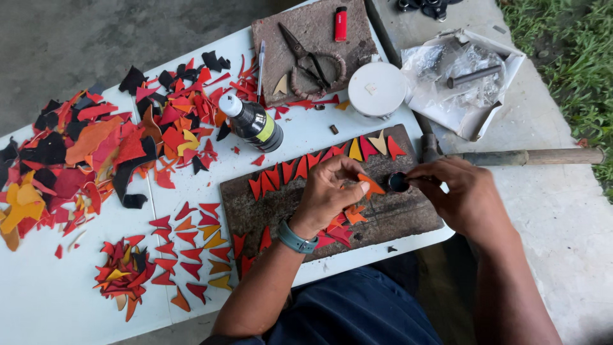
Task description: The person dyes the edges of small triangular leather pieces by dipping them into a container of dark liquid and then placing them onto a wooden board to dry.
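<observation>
My left hand [329,191] pinches a small orange leather piece [371,186] above a dark work board [396,214]. My right hand [456,191] grips a small round black object [398,182] and holds it against the orange piece's tip. A row of red, orange and yellow pointed leather pieces [319,163] lies along the board's far edge, and more lie under my left hand. A teal watch [295,239] is on my left wrist.
A dark glue bottle [254,121] stands on the white table [51,294]. A heap of leather scraps [96,147] covers the left. Scissors [306,61] and a red lighter [341,23] lie on a far board. A white lidded tub [377,89], a hammer [511,156] and a plastic bag [460,76] are at right.
</observation>
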